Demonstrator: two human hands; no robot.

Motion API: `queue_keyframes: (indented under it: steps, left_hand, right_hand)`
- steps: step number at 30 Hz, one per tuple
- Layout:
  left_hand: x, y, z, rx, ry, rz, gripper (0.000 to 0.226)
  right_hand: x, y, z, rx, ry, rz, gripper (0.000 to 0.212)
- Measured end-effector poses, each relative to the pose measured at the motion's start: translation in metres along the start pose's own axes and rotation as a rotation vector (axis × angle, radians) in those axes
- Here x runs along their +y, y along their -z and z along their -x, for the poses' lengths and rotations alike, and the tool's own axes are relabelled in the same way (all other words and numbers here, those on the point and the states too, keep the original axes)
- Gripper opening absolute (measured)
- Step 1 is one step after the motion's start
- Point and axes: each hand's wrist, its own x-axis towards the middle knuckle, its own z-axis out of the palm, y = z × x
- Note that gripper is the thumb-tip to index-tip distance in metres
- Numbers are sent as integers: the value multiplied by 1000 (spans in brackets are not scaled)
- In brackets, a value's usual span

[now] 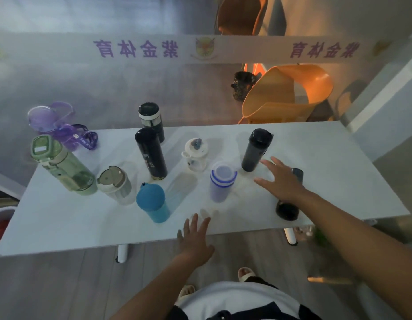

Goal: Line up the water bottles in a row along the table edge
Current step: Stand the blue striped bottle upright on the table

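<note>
Several bottles stand scattered on the white table [327, 153]. A purple bottle [59, 125] and a green bottle [64, 165] stand at the left, with a grey-lidded cup [115, 183] and a blue bottle [152, 202] nearer the front. Two black flasks [152, 121] [150, 155] are at mid-table, beside a small white bottle [194, 154] and a lilac striped cup [221, 183]. A black tumbler [256, 150] stands right of them. My right hand [281, 179] hovers open, partly hiding a dark bottle [288, 211]. My left hand [195, 241] is spread open at the front edge.
An orange chair [286, 93] stands beyond the table's far right edge, and a white banner [200, 48] with purple characters stretches across behind. A red and white bin [1, 222] sits left of the table. White table legs [123, 252] show below the front edge.
</note>
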Motion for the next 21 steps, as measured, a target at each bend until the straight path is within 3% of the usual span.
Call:
queue_keyframes:
  steps: [3, 6, 8, 13, 21]
  left_hand:
    - [19, -6, -8, 8, 27, 5, 85]
    - [43, -16, -13, 0, 59, -15, 85]
    - [58, -25, -13, 6, 86, -18, 85]
    - [88, -45, -13, 27, 176, 41, 87]
    - [128, -61, -18, 101, 314, 79, 90]
  right_hand:
    - [52, 5, 2, -150, 17, 255, 74]
    - [91, 7, 5, -414, 187, 578, 85]
    - [107, 5, 4, -495, 340, 733, 89]
    - [132, -5, -14, -532, 652, 829, 87]
    - [158, -11, -37, -455, 934, 805, 75]
